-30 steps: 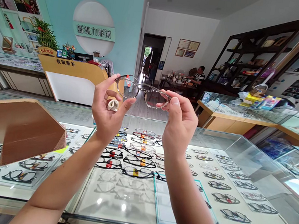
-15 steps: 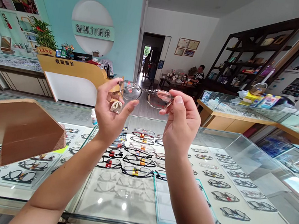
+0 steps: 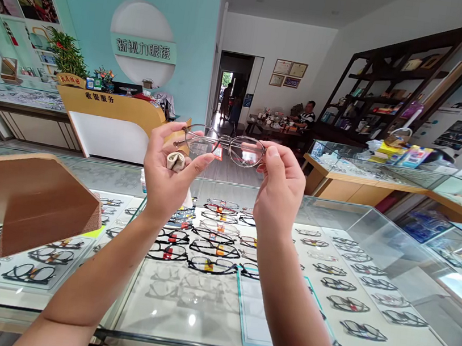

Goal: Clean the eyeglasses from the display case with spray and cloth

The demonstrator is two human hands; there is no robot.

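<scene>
A pair of eyeglasses (image 3: 224, 139) with thin round rims is held up level above the glass counter. Its left side is pinched between the thumb and fingers of my left hand (image 3: 171, 173). A rolled pale cloth (image 3: 176, 161) is tucked in that same palm, and part of it hangs below the hand. With thumb and forefinger, my right hand (image 3: 281, 186) grips the right end of the frame. A small red-and-white tag (image 3: 217, 151) shows behind the lenses near the bridge.
Beneath my arms, a glass display case (image 3: 176, 320) holds rows of eyeglasses (image 3: 215, 248) and a teal-edged tray (image 3: 255, 319). A brown board-like object (image 3: 46, 204) stands at left. A white bottle (image 3: 144, 181) is partly hidden by my left hand. Farther back, a person (image 3: 308, 115) sits at a table.
The eyeglasses have turned slightly, and the red tag now shows near the bridge instead of behind the left lens. Both hands have shifted slightly left. More cloth shows below my left hand.
</scene>
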